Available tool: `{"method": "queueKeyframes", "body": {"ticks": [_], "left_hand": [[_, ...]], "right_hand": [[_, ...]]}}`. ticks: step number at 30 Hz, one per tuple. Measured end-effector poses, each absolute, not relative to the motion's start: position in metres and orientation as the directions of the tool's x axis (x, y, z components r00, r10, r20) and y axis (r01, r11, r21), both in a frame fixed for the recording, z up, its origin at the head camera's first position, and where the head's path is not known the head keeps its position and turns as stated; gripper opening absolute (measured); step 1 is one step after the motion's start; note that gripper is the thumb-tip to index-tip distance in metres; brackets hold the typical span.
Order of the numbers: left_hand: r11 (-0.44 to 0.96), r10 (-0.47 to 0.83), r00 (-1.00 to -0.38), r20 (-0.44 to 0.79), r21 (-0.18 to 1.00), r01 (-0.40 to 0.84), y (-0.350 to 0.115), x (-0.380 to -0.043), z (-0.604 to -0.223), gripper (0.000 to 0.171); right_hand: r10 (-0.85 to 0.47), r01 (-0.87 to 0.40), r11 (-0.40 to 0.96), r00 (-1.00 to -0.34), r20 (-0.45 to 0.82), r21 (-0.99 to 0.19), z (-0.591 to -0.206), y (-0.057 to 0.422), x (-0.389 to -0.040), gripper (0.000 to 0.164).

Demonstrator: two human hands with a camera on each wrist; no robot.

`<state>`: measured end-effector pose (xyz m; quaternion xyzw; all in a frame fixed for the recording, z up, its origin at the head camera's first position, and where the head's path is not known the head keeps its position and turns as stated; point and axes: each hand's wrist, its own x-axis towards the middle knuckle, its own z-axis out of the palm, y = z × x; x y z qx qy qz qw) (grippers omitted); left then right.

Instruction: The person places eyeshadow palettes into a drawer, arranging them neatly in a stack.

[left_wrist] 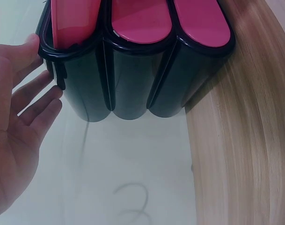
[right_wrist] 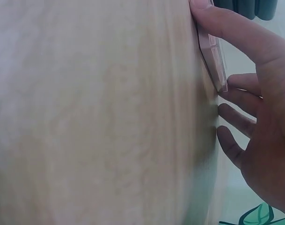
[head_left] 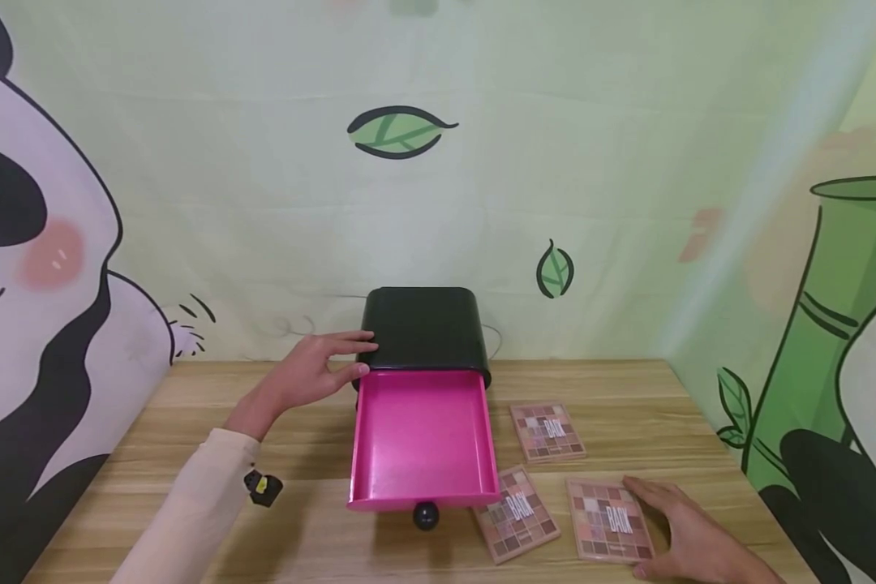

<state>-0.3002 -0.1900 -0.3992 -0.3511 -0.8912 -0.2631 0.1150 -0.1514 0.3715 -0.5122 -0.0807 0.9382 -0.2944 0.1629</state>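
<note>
A black drawer cabinet (head_left: 425,328) stands at the back of the table, its pink top drawer (head_left: 423,438) pulled out with nothing inside. My left hand (head_left: 302,373) rests on the cabinet's upper left edge, fingers fairly straight; in the left wrist view the left hand (left_wrist: 20,112) touches the cabinet (left_wrist: 128,84) at its rim. At the front right, my right hand (head_left: 693,535) holds an eyeshadow palette (head_left: 609,519) by its right corners, thumb near and fingers far. The right wrist view shows the palette (right_wrist: 212,58) edge-on between thumb and fingers.
Another palette (head_left: 547,431) lies right of the drawer, and one more (head_left: 517,519) sits by its front right corner. A black knob (head_left: 426,516) sticks out from the drawer front. Behind the wooden table (head_left: 292,503) hangs a panda-printed backdrop (head_left: 263,162).
</note>
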Motion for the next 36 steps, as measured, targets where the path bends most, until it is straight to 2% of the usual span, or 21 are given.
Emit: {"method": "queueKeyframes", "body": {"ticks": [24, 29, 36], "left_hand": [[0.621, 0.562, -0.74, 0.37, 0.402, 0.673, -0.19, -0.299, -0.398, 0.039], [0.621, 0.565, -0.74, 0.365, 0.402, 0.672, -0.19, -0.298, -0.397, 0.04], [0.622, 0.564, -0.74, 0.365, 0.402, 0.672, -0.19, -0.299, -0.398, 0.04]], "right_hand": [[-0.215, -0.106, 0.846, -0.965, -0.152, -0.522, -0.502, 0.373, -0.148, 0.116], [-0.222, -0.148, 0.84, -0.971, -0.083, -0.522, -0.485, 0.367, -0.148, 0.116], [-0.23, -0.244, 0.839, -0.969, 0.09, -0.486, -0.465, 0.356, -0.148, 0.117]]}}
